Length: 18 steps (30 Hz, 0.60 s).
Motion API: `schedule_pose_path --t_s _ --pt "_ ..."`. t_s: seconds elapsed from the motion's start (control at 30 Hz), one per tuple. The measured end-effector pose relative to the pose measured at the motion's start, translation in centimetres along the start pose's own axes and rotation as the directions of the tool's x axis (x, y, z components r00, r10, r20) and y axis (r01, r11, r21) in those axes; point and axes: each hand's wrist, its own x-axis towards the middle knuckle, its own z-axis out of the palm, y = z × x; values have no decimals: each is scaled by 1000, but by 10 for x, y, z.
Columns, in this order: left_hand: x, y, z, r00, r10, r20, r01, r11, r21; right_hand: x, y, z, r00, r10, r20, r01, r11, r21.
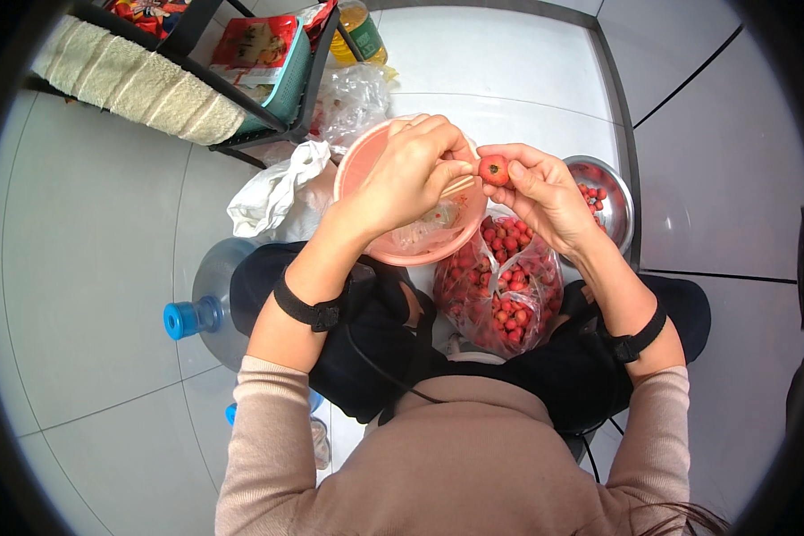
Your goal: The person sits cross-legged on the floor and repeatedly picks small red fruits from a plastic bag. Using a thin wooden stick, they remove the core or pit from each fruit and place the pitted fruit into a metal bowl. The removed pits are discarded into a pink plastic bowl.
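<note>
Between the thumb and fingers of my right hand [543,191] is a red hawthorn fruit [493,170], its dark calyx end showing. My left hand [419,167] has thumb and forefinger pinched together at the fruit's left side; whether a stem is between them cannot be seen. Beneath my left hand stands a pink plastic basin [413,258] with a clear plastic bag and light wooden sticks inside. A clear plastic bag of red hawthorn fruits [502,288] sits between my legs. Partly behind my right hand, a steel bowl [620,194] holds several small red fruits.
At the upper left stands a black rack [268,117] with a cream towel [141,80] and a teal basket [295,70]. An oil bottle [362,37] and crumpled plastic bags [352,100] are beside it. A large water bottle [211,308] lies by my left leg.
</note>
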Motion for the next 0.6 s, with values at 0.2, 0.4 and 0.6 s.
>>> schedule_pose_path --t_s 0.2,0.4,0.6 --pt "-9 -7 3 981 -159 112 133 968 211 1 1 1 1000 -6 -8 6 1000 5" --pt "-10 -12 6 983 -183 30 175 969 176 2 3 -1 1000 -7 -18 7 1000 -1" --pt "-5 8 9 944 -328 -43 321 940 -118 5 9 2 994 -62 -95 51 993 -107"
